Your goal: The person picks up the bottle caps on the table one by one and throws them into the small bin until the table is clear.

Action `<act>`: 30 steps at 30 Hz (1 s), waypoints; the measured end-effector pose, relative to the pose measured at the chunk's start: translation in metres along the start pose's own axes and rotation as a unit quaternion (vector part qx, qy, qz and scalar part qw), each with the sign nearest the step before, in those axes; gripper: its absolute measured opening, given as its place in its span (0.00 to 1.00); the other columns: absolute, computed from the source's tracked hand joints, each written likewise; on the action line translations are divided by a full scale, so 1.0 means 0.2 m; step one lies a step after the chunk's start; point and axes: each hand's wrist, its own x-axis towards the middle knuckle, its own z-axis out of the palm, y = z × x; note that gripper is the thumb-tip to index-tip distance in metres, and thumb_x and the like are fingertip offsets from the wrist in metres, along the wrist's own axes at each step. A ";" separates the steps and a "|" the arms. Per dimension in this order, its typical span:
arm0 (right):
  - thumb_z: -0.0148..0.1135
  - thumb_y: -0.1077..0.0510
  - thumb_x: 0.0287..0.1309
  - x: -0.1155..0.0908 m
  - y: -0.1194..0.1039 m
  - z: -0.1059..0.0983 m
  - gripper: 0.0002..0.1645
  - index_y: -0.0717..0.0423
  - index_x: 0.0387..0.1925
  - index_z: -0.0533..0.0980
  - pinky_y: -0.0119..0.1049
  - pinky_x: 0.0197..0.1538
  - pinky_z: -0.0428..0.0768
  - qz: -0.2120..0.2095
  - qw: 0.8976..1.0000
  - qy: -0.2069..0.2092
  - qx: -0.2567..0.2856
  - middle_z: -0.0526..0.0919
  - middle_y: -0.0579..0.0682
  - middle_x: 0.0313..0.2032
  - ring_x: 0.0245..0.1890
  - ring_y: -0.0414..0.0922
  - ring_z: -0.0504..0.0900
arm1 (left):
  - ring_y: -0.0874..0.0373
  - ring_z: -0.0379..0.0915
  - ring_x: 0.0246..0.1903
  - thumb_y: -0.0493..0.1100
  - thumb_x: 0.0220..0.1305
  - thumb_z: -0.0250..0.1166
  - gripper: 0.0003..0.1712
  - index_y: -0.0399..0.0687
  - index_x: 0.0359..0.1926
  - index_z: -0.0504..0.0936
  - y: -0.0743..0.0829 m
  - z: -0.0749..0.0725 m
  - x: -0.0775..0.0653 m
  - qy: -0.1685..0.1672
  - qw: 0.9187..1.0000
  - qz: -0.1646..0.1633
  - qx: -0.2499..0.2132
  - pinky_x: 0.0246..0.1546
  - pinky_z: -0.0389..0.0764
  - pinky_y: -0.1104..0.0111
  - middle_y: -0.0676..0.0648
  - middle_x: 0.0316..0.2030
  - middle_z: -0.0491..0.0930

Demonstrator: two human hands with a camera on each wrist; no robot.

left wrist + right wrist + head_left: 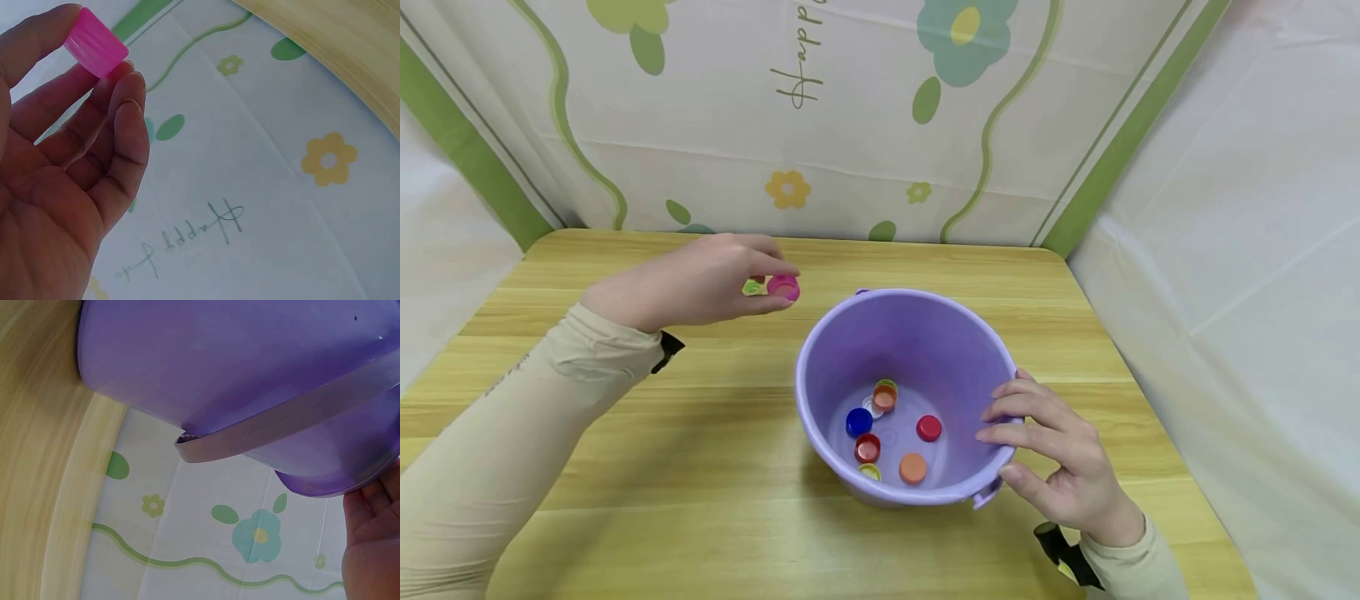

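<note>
My left hand (715, 279) pinches a pink bottle cap (783, 287) between thumb and fingers, above the far left part of the table. In the left wrist view the pink cap (95, 44) shows its ribbed side at the fingertips. A yellow-green cap (752, 287) peeks out between thumb and fingers in the head view. My right hand (1067, 454) holds the rim of a purple bucket (955, 342), fingers inside and thumb outside. Several caps lie on the bucket's floor, among them a blue cap (859, 422), a red cap (928, 428) and an orange cap (913, 468).
The bucket's handle (294, 415) hangs down along its outer side in the right wrist view. Under everything is a wood-grain table (715, 500). A white cloth with printed flowers (850, 142) rises behind the table's far edge, and plain white sheeting (1247, 275) stands at the right.
</note>
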 end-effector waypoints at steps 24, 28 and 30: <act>0.63 0.57 0.65 0.00 0.01 0.00 0.16 0.69 0.34 0.83 0.51 0.69 0.63 -0.004 1.000 0.002 0.002 0.81 0.64 0.36 0.47 0.56 0.77 | 0.55 0.73 0.37 0.45 0.62 0.72 0.10 0.46 0.41 0.85 0.35 -0.06 0.25 -0.023 0.993 0.115 0.016 0.41 0.78 0.63 0.50 0.36 0.77; 0.63 0.56 0.65 0.00 0.00 0.00 0.16 0.69 0.34 0.83 0.51 0.69 0.63 -0.004 1.000 0.002 0.001 0.81 0.64 0.36 0.45 0.57 0.77 | 0.55 0.72 0.38 0.46 0.62 0.71 0.12 0.45 0.42 0.85 0.39 -0.04 0.27 -0.023 0.990 0.135 0.017 0.43 0.77 0.64 0.49 0.36 0.77; 0.63 0.56 0.65 0.00 0.00 0.00 0.16 0.69 0.34 0.83 0.51 0.69 0.63 -0.004 1.000 0.002 0.001 0.81 0.64 0.36 0.45 0.57 0.77 | 0.55 0.72 0.38 0.47 0.62 0.72 0.14 0.44 0.45 0.85 0.41 -0.03 0.28 -0.023 0.990 0.141 0.019 0.43 0.77 0.65 0.49 0.37 0.77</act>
